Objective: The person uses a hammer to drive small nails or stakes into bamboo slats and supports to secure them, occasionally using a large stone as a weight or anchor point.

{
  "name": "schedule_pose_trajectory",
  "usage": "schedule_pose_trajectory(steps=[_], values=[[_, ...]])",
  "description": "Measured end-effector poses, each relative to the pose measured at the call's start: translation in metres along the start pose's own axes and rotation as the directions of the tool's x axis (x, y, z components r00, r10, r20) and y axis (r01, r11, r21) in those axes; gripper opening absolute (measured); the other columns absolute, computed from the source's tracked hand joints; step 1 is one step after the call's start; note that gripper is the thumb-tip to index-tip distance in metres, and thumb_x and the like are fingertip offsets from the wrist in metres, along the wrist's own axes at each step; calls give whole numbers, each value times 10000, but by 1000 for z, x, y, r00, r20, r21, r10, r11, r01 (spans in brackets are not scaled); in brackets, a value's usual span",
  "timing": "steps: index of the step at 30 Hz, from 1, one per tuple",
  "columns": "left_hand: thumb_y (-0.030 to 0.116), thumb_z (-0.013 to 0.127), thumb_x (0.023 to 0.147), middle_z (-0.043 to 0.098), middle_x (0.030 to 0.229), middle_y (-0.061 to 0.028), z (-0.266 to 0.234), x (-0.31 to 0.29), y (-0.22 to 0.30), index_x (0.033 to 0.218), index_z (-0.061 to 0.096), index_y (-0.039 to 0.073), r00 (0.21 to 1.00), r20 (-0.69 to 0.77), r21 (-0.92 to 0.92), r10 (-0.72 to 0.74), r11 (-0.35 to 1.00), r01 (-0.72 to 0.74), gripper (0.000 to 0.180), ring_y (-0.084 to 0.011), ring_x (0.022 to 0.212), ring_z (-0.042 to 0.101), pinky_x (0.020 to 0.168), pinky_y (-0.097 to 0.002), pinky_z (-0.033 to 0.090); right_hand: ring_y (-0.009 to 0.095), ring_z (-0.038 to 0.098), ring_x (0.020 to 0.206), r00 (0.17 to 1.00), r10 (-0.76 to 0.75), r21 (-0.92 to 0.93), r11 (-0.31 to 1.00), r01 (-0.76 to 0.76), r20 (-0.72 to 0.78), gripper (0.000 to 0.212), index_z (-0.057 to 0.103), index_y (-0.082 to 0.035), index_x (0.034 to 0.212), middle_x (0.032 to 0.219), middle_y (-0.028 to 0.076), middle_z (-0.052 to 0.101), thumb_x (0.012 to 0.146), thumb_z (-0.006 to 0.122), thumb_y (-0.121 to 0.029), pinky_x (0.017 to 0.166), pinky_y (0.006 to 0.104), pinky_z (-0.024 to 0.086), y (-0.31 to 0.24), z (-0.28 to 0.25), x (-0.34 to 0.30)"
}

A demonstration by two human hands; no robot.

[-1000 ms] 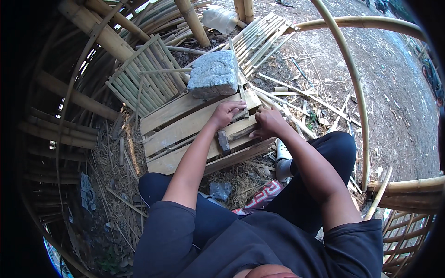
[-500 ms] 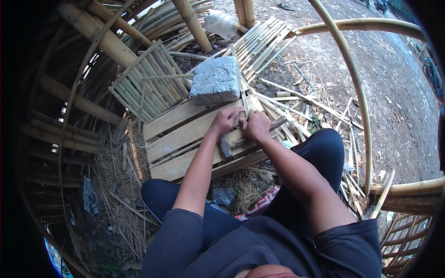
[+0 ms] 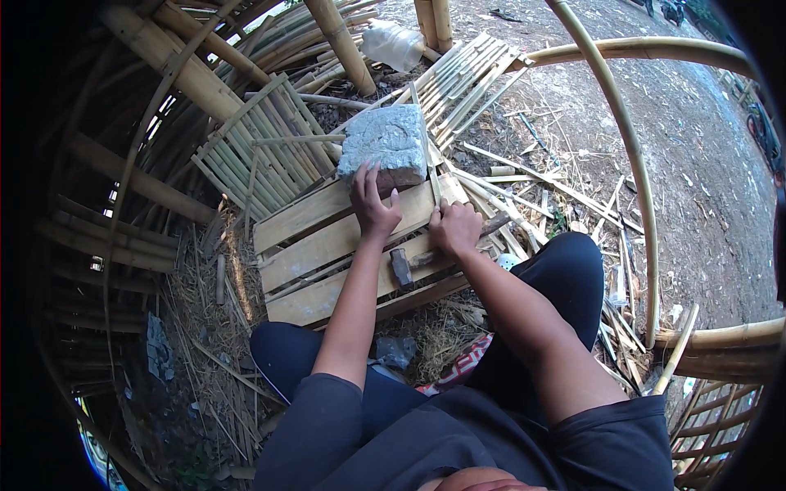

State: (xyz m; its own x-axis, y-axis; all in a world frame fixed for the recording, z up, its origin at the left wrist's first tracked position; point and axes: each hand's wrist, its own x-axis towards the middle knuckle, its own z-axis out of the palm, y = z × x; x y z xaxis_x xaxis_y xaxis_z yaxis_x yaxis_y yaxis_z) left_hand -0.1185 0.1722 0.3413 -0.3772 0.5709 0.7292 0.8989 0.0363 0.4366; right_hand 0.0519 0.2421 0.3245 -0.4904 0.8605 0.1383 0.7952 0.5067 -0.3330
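Observation:
A rough grey block (image 3: 383, 143) stands on a low slatted wooden bench (image 3: 315, 245). My left hand (image 3: 377, 211) has its fingers apart, and the fingertips reach the block's near face. To the right of it, my right hand (image 3: 457, 231) is closed around the near end of a thin bamboo strip (image 3: 435, 182) that runs back along the block's right side. A hammer (image 3: 401, 268) lies on the bench, its head between my forearms. Its wooden handle (image 3: 498, 221) passes behind my right hand and shows again beyond it.
Left of the block leans a bamboo slat panel (image 3: 266, 143); another slat panel (image 3: 467, 78) lies behind it. Loose bamboo strips (image 3: 565, 190) litter the ground at right. A curved bamboo pole (image 3: 630, 139) rises there. A clear plastic jug (image 3: 393, 45) lies at the back.
My left hand has left the right hand's side, moved left and opened against the block. My right hand stays almost in place on the bamboo strip.

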Motion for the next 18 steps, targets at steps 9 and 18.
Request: schedule_pose_trajectory(steps=[9, 18], values=[[212, 912, 625, 187, 1697, -90, 9, 38, -19, 1623, 248, 227, 945, 318, 508, -79, 855, -99, 1199, -375, 1589, 64, 1249, -668, 90, 306, 686, 919, 1000, -1, 21, 1000, 1, -21, 312, 747, -180, 1083, 951, 105, 750, 939, 545, -370, 772, 478, 506, -2, -4, 2], [309, 882, 667, 505, 1504, -14, 12, 28, -41, 1473, 509, 209, 966, 244, 405, 79, 898, -175, 894, -199, 1433, 436, 1229, -601, 207, 286, 651, 1051, 991, 23, 96, 995, -36, 130, 418, 717, -142, 1224, 1048, 95, 738, 925, 537, -371, 885, 479, 464, 1, -7, 2]])
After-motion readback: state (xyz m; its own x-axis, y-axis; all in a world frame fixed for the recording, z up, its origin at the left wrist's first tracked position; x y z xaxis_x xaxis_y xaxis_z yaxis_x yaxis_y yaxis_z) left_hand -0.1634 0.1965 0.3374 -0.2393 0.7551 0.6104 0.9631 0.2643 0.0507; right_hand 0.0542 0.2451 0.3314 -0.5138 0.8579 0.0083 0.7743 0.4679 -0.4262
